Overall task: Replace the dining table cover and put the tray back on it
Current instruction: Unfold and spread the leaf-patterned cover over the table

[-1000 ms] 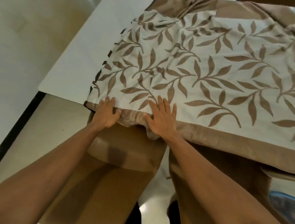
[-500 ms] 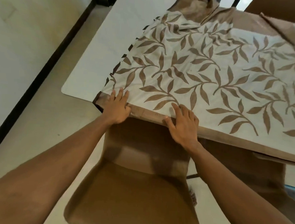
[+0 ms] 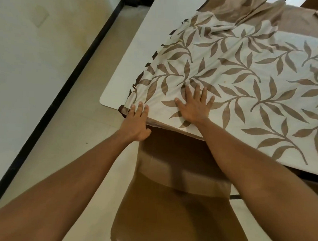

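Leaf-print cover (image 3: 238, 74) lies across the white desk (image 3: 139, 46), bunched at the far end; the desk's left strip is bare. Near hem hangs over the front edge.
Right hand (image 3: 193, 105): flat on the cover, fingers spread, palm down, holding nothing.
Left hand (image 3: 136, 123): at the cover's near left corner, fingers straight on the cloth, thumb below the hem; no grasp visible.
Brown chair (image 3: 169, 193) is tucked under the front edge, beneath both forearms.
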`<state>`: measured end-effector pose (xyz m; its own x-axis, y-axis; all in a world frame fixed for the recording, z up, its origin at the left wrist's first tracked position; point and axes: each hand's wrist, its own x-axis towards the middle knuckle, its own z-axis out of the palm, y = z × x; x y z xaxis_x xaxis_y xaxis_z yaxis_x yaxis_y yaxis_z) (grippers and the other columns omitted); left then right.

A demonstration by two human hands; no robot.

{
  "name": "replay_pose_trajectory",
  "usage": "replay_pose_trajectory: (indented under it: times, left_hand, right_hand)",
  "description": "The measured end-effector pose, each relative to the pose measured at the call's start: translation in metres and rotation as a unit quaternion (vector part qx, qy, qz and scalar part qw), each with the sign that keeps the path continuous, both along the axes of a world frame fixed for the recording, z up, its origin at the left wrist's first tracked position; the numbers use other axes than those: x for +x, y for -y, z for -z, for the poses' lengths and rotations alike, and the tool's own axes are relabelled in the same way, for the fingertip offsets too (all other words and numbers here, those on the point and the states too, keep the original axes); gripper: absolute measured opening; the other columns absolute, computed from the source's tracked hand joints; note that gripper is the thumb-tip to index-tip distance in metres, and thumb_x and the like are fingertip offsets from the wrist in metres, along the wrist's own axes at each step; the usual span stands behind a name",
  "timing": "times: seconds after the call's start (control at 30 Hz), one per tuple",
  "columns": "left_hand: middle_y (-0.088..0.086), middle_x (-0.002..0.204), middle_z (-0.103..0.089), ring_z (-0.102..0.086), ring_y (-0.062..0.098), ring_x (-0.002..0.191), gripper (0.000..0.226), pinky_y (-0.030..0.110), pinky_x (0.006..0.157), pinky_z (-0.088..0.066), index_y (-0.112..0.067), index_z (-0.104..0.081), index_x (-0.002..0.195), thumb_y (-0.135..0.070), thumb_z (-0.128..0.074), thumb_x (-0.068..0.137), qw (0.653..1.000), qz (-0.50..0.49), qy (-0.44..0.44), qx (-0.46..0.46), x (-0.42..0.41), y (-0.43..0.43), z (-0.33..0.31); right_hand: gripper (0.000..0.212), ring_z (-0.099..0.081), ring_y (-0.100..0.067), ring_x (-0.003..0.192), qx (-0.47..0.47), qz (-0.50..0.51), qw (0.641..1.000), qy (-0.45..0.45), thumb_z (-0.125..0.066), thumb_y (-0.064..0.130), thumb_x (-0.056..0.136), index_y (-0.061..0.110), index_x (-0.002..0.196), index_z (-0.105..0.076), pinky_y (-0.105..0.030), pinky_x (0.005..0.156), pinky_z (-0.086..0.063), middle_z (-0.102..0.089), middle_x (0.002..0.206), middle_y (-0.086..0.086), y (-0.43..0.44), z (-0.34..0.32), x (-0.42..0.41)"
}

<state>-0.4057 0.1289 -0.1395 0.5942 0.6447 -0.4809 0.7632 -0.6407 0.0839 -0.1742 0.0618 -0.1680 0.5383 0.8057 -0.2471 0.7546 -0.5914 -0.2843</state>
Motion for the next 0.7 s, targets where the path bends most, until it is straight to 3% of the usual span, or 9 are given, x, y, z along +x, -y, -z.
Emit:
replay_pose_trajectory:
  times: [0.13,0.23,0.33,0.4,0.53,0.63,0.7]
  left_hand:
    - [0.022,0.165,0.007,-0.008,0.043,0.151,0.097,0.053,0.118,-0.026,-0.029,0.018,0.157,-0.046,-0.055,0.095,0.998,-0.05,-0.043,-0.001,-0.003,-0.014,-0.016]
    - [0.024,0.164,-0.011,-0.027,0.043,0.146,0.096,0.052,0.113,-0.036,-0.033,0.016,0.156,-0.046,-0.056,0.093,0.996,-0.06,-0.062,-0.01,-0.005,-0.029,-0.031]
    - [0.019,0.148,-0.045,-0.054,0.039,0.125,0.079,0.047,0.098,-0.047,-0.027,-0.008,0.158,-0.044,-0.052,0.094,0.998,-0.053,-0.016,0.023,-0.006,-0.046,-0.046]
    - [0.014,0.134,-0.058,-0.06,0.035,0.113,0.063,0.045,0.09,-0.05,-0.02,-0.031,0.148,-0.044,-0.05,0.093,0.997,-0.051,0.029,0.05,-0.009,-0.059,-0.049]
    - [0.011,0.131,-0.059,-0.056,0.033,0.117,0.049,0.047,0.092,-0.052,-0.016,-0.051,0.136,-0.038,-0.053,0.092,0.991,-0.026,0.122,0.055,-0.01,-0.082,-0.036]
    - [0.01,0.15,-0.047,-0.043,0.031,0.136,0.052,0.045,0.109,-0.042,-0.014,-0.046,0.144,-0.035,-0.052,0.097,0.977,0.057,0.2,0.05,0.002,-0.111,-0.02]
    - [0.01,0.161,-0.031,-0.025,0.031,0.149,0.058,0.046,0.12,-0.028,-0.013,-0.034,0.153,-0.032,-0.047,0.1,0.972,0.13,0.193,0.035,0.014,-0.129,-0.01]
  right_hand:
    - [0.076,0.019,-0.034,0.154,-0.009,-0.027,0.999,0.017,-0.01,0.076,0.095,0.04,0.16,0.004,-0.068,0.117,0.013,0.015,0.17,-0.004,-0.005,0.005,-0.019]
    - [0.081,0.019,-0.034,0.154,-0.013,-0.038,0.999,0.017,-0.01,0.081,0.092,0.041,0.16,0.007,-0.068,0.117,0.013,0.018,0.169,-0.004,-0.014,0.005,-0.028]
    - [0.086,0.022,-0.033,0.153,-0.014,-0.043,0.999,0.013,-0.009,0.086,0.088,0.041,0.159,0.01,-0.065,0.118,0.014,0.021,0.168,-0.003,-0.024,0.002,-0.044]
    - [0.086,0.023,-0.033,0.153,-0.012,-0.051,0.998,0.017,-0.009,0.085,0.088,0.041,0.159,0.011,-0.065,0.118,0.014,0.025,0.167,-0.003,-0.032,0.001,-0.055]
    - [0.084,0.022,-0.031,0.154,-0.008,-0.053,0.998,0.029,-0.008,0.085,0.088,0.044,0.158,0.011,-0.064,0.117,0.017,0.023,0.168,-0.005,-0.042,0.005,-0.075]
    - [0.085,0.021,-0.029,0.154,0.0,-0.04,0.999,0.033,-0.009,0.087,0.087,0.045,0.159,0.007,-0.061,0.119,0.015,0.021,0.168,-0.006,-0.057,0.009,-0.089]
    - [0.084,0.019,-0.027,0.155,0.009,-0.026,0.999,0.046,-0.009,0.086,0.087,0.045,0.159,0.004,-0.059,0.121,0.012,0.018,0.169,-0.007,-0.064,0.009,-0.099]
